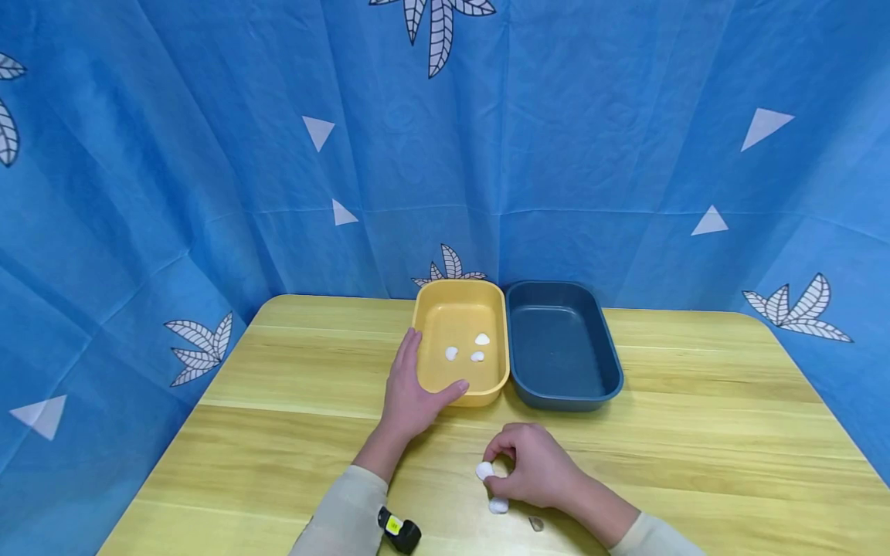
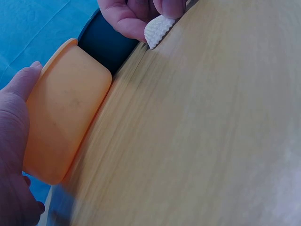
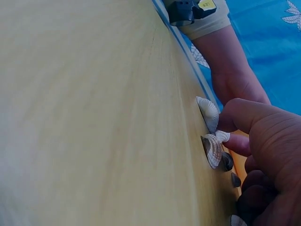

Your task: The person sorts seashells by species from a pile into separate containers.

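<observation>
Right hand's (image 1: pixel 534 467) fingers pinched shell (image 1: pixel 484 469) by one edge, leaving rest exposed. Left hand (image 1: pixel 412 398) lay spread along tray's (image 1: pixel 448 320) near corner, likely steadying it. White shells (image 1: pixel 482 339) sat in tray, beyond fingers.

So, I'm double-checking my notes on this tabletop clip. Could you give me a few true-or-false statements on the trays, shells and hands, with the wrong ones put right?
1. The yellow tray has three white shells in it. True.
2. In the head view, the yellow tray stands right of the other tray. False: it stands left of the dark blue tray.
3. The left hand touches the yellow tray. True.
4. The right hand holds nothing. False: it pinches a white shell.
5. Two shells lie in the dark blue tray. False: no shell shows in it.
</observation>
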Motion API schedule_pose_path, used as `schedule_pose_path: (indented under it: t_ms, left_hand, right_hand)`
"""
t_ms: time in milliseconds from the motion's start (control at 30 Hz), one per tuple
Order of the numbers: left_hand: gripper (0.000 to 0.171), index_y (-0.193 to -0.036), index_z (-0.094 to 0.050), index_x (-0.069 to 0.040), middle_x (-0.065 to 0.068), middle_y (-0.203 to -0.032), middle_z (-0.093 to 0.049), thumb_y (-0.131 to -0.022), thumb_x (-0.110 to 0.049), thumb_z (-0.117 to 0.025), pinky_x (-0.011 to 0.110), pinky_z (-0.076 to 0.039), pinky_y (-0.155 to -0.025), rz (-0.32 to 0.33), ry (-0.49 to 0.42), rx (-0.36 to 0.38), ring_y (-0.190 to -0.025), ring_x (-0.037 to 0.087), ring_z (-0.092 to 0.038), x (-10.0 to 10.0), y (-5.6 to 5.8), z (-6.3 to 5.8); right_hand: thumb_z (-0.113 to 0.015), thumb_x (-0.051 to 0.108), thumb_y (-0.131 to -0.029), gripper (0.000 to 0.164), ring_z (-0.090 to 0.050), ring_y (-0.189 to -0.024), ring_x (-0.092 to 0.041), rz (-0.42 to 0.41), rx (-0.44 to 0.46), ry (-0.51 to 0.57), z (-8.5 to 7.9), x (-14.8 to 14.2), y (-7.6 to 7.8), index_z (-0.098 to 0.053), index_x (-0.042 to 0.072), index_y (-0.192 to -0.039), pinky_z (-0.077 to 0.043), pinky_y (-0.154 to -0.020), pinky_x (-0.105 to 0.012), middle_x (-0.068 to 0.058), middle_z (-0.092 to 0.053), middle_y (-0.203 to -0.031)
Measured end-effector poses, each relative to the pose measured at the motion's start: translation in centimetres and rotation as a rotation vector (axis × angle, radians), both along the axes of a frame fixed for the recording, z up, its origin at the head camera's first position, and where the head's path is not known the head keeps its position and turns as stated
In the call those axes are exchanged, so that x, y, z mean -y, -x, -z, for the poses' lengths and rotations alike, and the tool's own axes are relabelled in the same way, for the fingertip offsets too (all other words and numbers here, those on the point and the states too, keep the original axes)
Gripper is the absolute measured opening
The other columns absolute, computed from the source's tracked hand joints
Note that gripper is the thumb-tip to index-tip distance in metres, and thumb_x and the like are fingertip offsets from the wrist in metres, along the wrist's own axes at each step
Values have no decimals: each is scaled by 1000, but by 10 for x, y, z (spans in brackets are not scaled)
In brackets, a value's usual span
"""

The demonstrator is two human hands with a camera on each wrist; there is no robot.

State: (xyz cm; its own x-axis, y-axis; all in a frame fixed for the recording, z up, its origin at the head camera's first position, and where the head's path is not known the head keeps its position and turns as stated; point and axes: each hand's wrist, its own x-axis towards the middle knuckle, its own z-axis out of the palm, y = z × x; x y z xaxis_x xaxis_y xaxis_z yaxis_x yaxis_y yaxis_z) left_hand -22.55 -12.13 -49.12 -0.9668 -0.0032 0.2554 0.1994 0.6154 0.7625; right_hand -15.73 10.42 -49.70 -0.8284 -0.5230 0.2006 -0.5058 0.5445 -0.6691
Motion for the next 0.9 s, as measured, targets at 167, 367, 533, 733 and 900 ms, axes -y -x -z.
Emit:
schedule_pose_path:
  t_ms: [167,367,533,733,900]
  left_hand:
    - [114,-159,-24,-14,-5,-165,-14,-73,-63,-80,48,-23,-115,0,0,-5,-147,22,-19,0,0,0]
    - [113,-159,-22,-17,-6,-165,-13,-73,-63,-80,48,-23,-115,3,3,5,-147,22,-19,-1,-1,-1]
    - [113,-159,-23,-16,-6,-165,-13,-73,-63,-80,47,-22,-115,4,7,0,-147,21,-19,-1,0,-1]
    - [113,-159,-24,-14,-6,-165,-13,-74,-62,-80,47,-22,-116,4,3,-2,-148,21,-19,-1,0,-2]
    - [111,-159,-24,-15,-6,-165,-13,-74,-60,-81,47,-22,-116,6,-6,1,-148,21,-18,-1,-2,-3]
  right_hand:
    - [-87,18,-68,19,-41,-59,-1,-7,-15,8,2,0,1,-72,25,-78,-35,-51,-19,11,-50,-65]
    - [-87,18,-69,20,-42,-60,-1,-37,13,30,2,-3,2,-73,25,-82,-37,-52,-19,11,-51,-65]
    - [-90,18,-68,25,-43,-62,-2,-70,110,59,-1,-11,5,-75,23,-88,-39,-56,-21,11,-52,-67]
    - [-90,17,-68,25,-42,-61,-1,-117,149,51,-2,-14,10,-75,24,-87,-38,-56,-20,12,-48,-64]
    - [-89,16,-69,23,-41,-61,0,-126,152,50,-2,-13,10,-74,24,-84,-36,-55,-19,12,-48,-63]
